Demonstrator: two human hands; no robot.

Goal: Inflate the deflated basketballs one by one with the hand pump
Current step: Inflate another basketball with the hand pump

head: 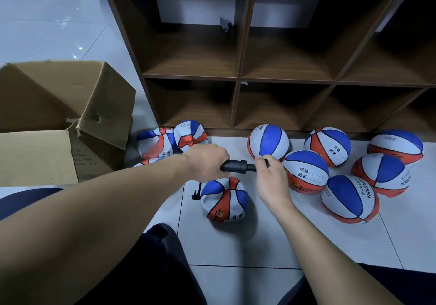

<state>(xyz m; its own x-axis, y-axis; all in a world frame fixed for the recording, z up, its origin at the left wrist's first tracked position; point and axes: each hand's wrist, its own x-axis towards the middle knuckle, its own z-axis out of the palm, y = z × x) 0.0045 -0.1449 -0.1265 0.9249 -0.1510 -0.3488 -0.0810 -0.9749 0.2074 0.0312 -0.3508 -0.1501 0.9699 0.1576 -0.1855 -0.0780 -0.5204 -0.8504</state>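
A black hand pump [238,166] lies level between my hands above the floor. My left hand [207,160] grips its barrel end; my right hand [271,177] holds the handle end. A thin black hose [197,192] hangs from the pump down to a crumpled blue, white and orange basketball [225,199] on the tiles just below. Two more flat basketballs [169,140] rest against the shelf at the left. Several round basketballs [304,171] sit grouped on the right.
An open cardboard box [63,115] stands at the left. A brown cubby shelf [238,78] with empty compartments fills the back. My dark-clothed knees [146,269] are at the bottom edge, on white floor tiles [236,241].
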